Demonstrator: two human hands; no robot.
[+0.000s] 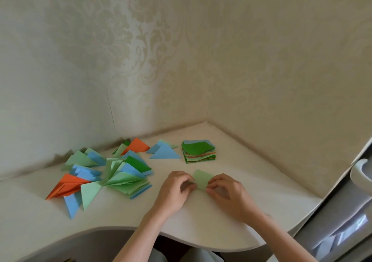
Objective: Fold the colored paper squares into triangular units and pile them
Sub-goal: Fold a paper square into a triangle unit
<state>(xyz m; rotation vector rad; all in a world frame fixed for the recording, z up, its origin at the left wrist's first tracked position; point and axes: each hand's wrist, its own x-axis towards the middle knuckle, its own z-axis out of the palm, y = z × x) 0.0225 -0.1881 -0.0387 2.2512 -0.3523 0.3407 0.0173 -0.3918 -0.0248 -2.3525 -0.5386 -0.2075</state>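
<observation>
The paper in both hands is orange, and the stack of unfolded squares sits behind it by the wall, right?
Not quite: the head view shows the paper pinched between the left hand and right hand is light green, not orange. The stack of unfolded squares does sit behind it by the wall.

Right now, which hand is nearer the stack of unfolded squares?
Right. The right hand sits just below the stack of unfolded squares, towards the person. The left hand is further over to the left. Both pinch the light green sheet.
</observation>
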